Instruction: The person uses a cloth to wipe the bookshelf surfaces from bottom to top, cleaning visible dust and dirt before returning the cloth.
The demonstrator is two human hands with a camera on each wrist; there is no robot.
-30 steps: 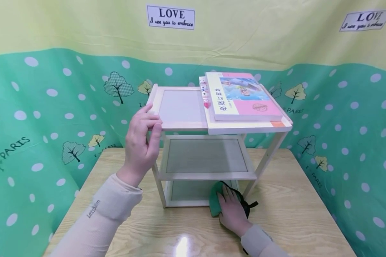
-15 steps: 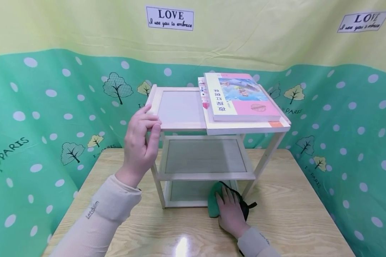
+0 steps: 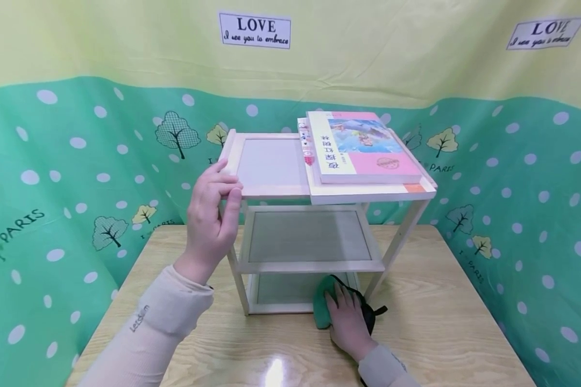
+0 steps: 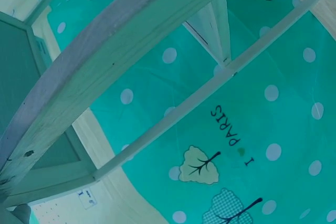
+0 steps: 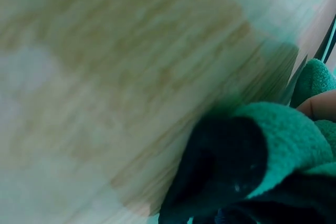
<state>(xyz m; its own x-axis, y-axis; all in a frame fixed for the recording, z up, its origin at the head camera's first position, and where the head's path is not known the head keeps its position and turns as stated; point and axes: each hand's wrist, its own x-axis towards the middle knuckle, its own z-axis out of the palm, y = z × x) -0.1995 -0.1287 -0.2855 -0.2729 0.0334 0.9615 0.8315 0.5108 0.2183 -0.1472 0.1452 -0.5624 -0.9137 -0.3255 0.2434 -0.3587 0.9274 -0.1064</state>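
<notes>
A small white three-tier shelf point(image 3: 314, 266) stands on the wooden table. My left hand point(image 3: 208, 220) holds the left front corner of its top tier, fingers over the edge and thumb at the front. In the left wrist view the shelf's curved side rail point(image 4: 105, 51) crosses close to the camera. At the right front of the bottom tier, my right hand point(image 3: 349, 325) presses on a fuzzy green and black cloth point(image 3: 321, 312), fingers spread forward. The right wrist view shows the cloth point(image 5: 286, 132) bunched around a finger, with part of the hand out of frame.
Two books lie flat on the right part of the top tier, a pink-covered one point(image 3: 368, 148) over a larger white-edged one point(image 3: 382, 193). The middle tier point(image 3: 310, 236) is close above my right hand. A patterned green and yellow curtain point(image 3: 126, 118) surrounds the table point(image 3: 440, 322).
The view has shifted slightly. Both hands, the cloth, the shelf and the books stay in nearly the same places.
</notes>
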